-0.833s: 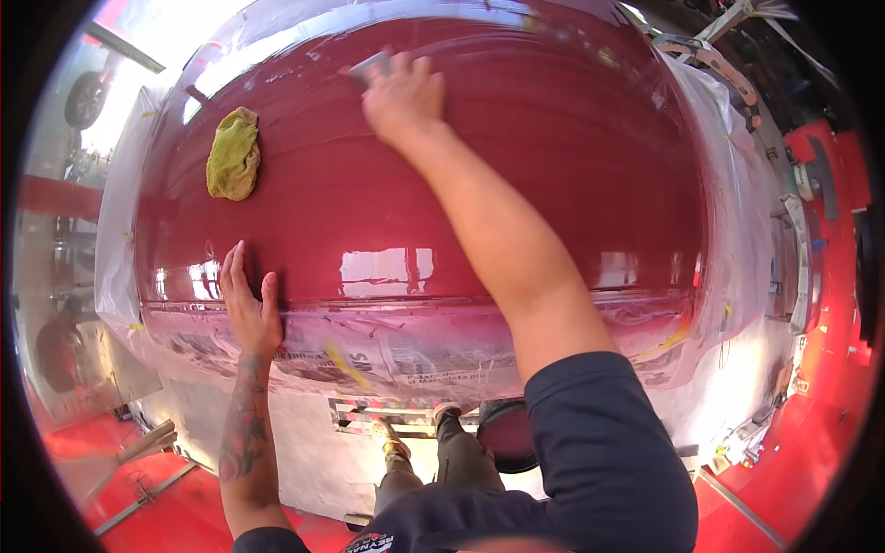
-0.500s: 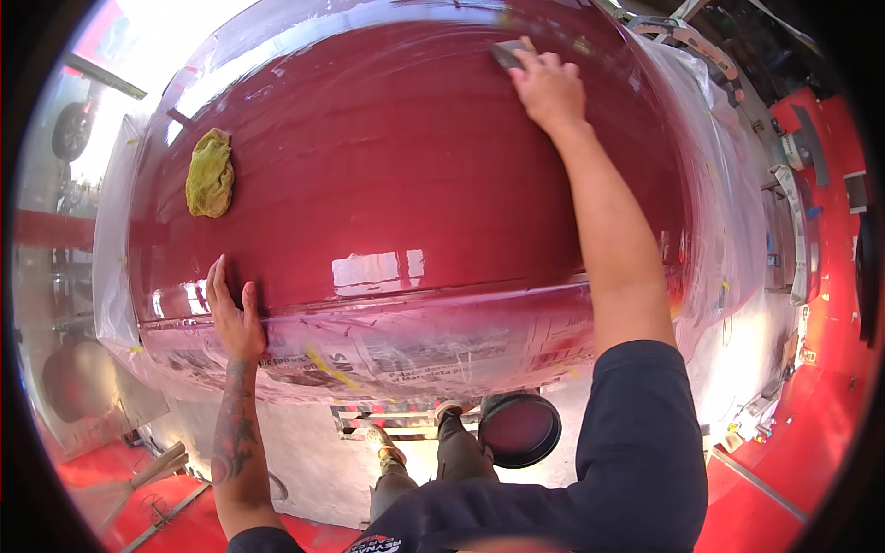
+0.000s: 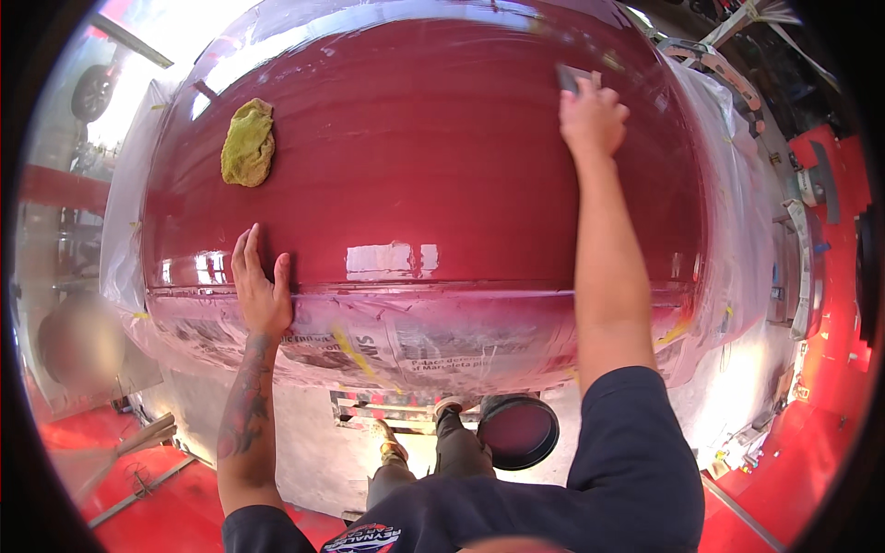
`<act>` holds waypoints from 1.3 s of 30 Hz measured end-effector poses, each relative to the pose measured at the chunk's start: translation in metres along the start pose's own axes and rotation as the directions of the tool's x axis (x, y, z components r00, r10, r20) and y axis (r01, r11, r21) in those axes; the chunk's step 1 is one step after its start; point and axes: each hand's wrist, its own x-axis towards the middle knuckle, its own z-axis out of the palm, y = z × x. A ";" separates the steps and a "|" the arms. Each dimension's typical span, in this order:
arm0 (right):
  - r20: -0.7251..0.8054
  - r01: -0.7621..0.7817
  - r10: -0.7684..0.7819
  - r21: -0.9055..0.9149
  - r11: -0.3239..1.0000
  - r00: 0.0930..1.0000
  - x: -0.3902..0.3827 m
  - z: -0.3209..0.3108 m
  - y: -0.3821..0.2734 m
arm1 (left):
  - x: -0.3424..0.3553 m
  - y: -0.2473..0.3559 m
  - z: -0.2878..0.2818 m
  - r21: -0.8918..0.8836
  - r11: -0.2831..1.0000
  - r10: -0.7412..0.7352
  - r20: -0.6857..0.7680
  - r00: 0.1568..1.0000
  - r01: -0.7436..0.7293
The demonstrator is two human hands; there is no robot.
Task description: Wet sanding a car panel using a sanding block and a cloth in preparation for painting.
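Note:
A glossy dark red car panel (image 3: 415, 184), curved and broad, fills the space in front of me. My right hand (image 3: 593, 118) lies on its far right part, fingers closed around a small flat grey sanding pad (image 3: 573, 77) held against the paint. Most of the pad's underside is hidden. On the panel's near left edge rests my left hand (image 3: 263, 286), its fingers stretched out and its thumb apart, with nothing in it. A crumpled yellow-green cloth (image 3: 247, 144) lies on the paint beyond my left hand.
Masking newspaper (image 3: 442, 346) covers the panel's near side, and clear plastic sheeting (image 3: 747, 221) hangs at both sides. By my feet are a round black tub (image 3: 518, 433) and a slatted wooden pallet (image 3: 355, 410). Car parts (image 3: 807, 258) stand along the red wall at right.
My right hand has drawn the sanding pad toward me and slightly right across the panel. My left hand keeps its place on the edge. The whole view has shifted a little.

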 end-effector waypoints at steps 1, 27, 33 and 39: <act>-0.009 0.092 -0.092 0.032 0.995 0.996 -0.018 0.005 -0.050 | -0.001 -0.001 0.000 -0.022 1.000 -0.006 -0.001 1.000 0.006; -0.051 -0.432 0.449 -0.389 0.813 0.892 -0.080 -0.031 0.205 | -0.004 0.003 -0.004 -0.001 1.000 -0.012 -0.040 0.999 0.012; -0.024 0.123 -0.125 -0.051 0.991 0.992 -0.153 -0.043 -0.110 | 0.000 -0.001 -0.009 -0.021 1.000 0.003 -0.068 0.998 -0.005; 0.022 0.500 -0.515 0.209 0.841 0.857 -0.231 -0.047 -0.210 | -0.002 -0.013 -0.001 -0.053 0.998 0.008 -0.087 0.996 -0.013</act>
